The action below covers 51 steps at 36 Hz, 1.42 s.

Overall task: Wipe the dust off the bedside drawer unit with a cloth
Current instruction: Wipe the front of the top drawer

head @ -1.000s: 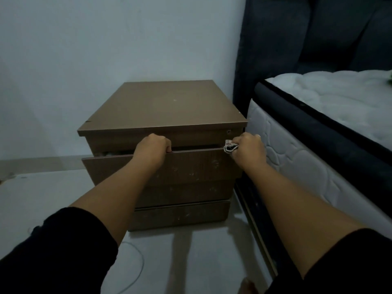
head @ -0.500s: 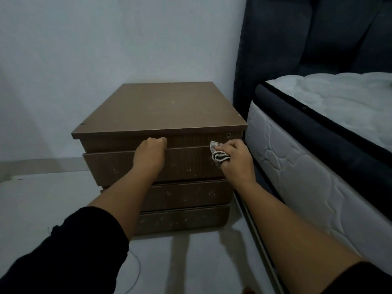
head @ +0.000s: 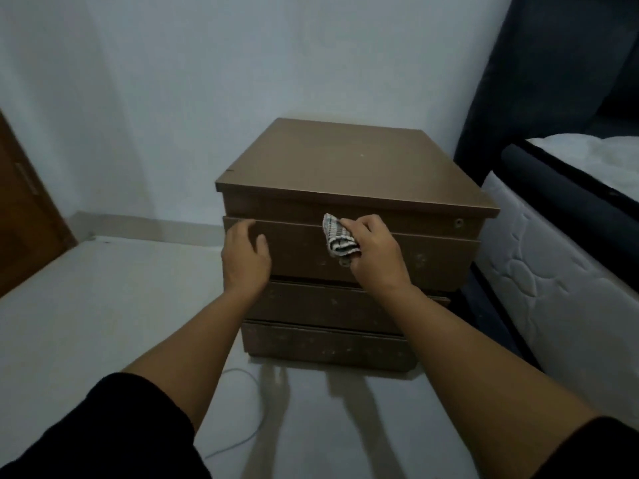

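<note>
The brown bedside drawer unit [head: 345, 160] stands against the white wall, its drawer fronts speckled with dust. All drawers look pushed in. My right hand [head: 373, 254] grips a folded striped cloth [head: 337, 238] and presses it against the top drawer front, near its middle. My left hand [head: 245, 257] rests at the left end of that same drawer front, fingers loosely spread with nothing in them.
A bed with a white quilted mattress [head: 553, 271] and dark headboard [head: 539, 63] sits tight to the unit's right side. A wooden door [head: 20, 216] is at the far left. A thin white cable [head: 256, 416] lies on the pale floor in front.
The top drawer went from slightly pulled out to pushed in. My right hand slid the cloth leftward along the drawer front, and my left hand moved to its left end and loosened.
</note>
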Available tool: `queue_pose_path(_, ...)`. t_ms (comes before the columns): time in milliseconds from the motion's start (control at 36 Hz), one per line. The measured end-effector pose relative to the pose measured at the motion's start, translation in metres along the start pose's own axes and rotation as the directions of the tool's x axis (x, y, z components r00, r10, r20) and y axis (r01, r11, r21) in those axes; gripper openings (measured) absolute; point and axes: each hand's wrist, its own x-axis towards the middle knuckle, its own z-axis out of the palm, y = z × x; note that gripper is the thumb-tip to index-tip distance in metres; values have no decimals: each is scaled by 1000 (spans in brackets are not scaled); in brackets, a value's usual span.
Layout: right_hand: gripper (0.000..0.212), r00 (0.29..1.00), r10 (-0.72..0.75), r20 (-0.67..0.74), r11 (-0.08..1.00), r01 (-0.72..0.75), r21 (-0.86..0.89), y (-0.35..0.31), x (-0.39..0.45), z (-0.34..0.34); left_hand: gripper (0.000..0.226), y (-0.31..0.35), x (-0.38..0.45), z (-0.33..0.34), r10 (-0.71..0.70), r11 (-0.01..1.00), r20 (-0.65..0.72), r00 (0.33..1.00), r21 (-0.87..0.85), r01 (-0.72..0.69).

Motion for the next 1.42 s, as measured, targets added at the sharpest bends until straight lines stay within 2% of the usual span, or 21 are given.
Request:
queue_pose_path(83, 58, 993, -116, -15, 992, 115, -61, -27, 15, 20, 47, -21, 8, -12, -203, 965, 8, 979, -167, 202)
queue_pose_path(139, 55, 978, -206, -27, 974, 202, -106, -46, 27, 36, 52, -40, 13, -15, -298, 917, 106, 949, -242, 315)
queue_pose_path(194, 50, 957, -287, -35, 952, 281, -124, -61, 38, 49, 56, -58, 16, -16, -324, 865, 209, 923, -329, 378)
queue_pose_path(278, 46, 927, -373, -37, 917, 362, -167, -81, 51, 66, 65, -77, 24, -19, -255, 817, 332, 908, -428, 386)
queue_pose_path(417, 40, 903, -429, -14, 879, 414, -236, -99, 59, 97, 69, -82, 39, -27, -202, 786, 406, 891, -476, 395)
queue_pose_path(556, 34, 858, -504, -104, 842, 461, -280, -98, 62, 121, 74, -90, 46, -23, -199, 742, 412, 889, -529, 411)
queue_pose_path(639, 35, 838, -545, -27, 813, 520, -261, -85, 47, 137, 77, -97, 47, -20, -180, 738, 412, 893, -544, 400)
queue_pose_path(694, 39, 853, -521, 23, 826, 511, -240, -76, 37, 147, 78, -98, 47, -18, -176, 735, 417, 892, -548, 401)
queue_pose_path(778, 26, 865, -499, 43, 832, 493, -253, -71, 28, 159, 77, -98, 48, -17, -177, 746, 411, 894, -536, 395)
queue_pose_path(833, 34, 872, -487, 48, 838, 482, -256, -71, 25, 164, 78, -97, 48, -17, -182, 764, 411, 893, -512, 392)
queue_pose_path(889, 33, 875, -480, 63, 837, 479, -266, -71, 22, 169, 82, -96, 46, -18, -174, 788, 412, 894, -486, 377)
queue_pose_path(944, 18, 884, -455, 107, 840, 466, -278, -73, 18, 170, 80, -96, 45, -18, -161, 810, 401, 902, -468, 353)
queue_pose_path(1056, 28, 886, -235, 401, 878, 371, -304, -73, 4, 169, 68, -89, 39, -22, -152, 867, 344, 926, -404, 293)
queue_pose_path(1083, 31, 881, -196, 430, 889, 345, -302, -70, 0, 168, 64, -84, 37, -23, -145, 889, 317, 937, -374, 264)
queue_pose_path(1167, 34, 888, -265, 375, 902, 366, -230, -62, -6, 153, 52, -67, 28, -30, -86, 954, 204, 975, -265, 140)
queue_pose_path(1250, 32, 897, -368, 243, 897, 411, -161, -56, -3, 130, 49, -55, 23, -29, 88, 972, 104, 991, -226, -63)
queue_pose_path(1306, 33, 897, -411, 160, 884, 436, -171, -57, 1, 110, 49, -50, 21, -24, 146, 977, 124, 981, -173, -124)
queue_pose_path(1417, 36, 894, -448, -3, 871, 436, -224, -56, 11, 78, 50, -43, 16, -14, 155, 986, 205, 966, -86, -140)
